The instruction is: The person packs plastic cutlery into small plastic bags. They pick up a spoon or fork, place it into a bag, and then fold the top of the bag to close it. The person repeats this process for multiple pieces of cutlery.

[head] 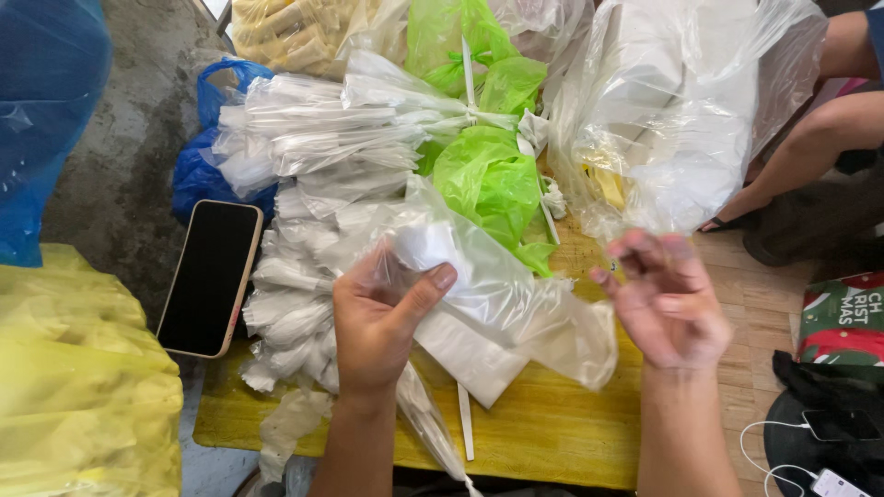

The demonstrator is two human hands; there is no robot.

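Gripping a clear plastic bag (479, 294) at centre frame, the left hand (378, 322) has its fingers clenched on it above the wooden table (552, 433). Right of it, the right hand (668, 299) hangs released, holding nothing. Tied bundles of bags (313, 184) fill the upper left (many seem finished); this bag looks unbundled.

Both forearms bare — no sleeves, rings or watch.

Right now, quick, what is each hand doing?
Left hand: closed, gripping a clear plastic bag with something white inside.
Right hand: fingers curled, blurred, holding nothing visible.
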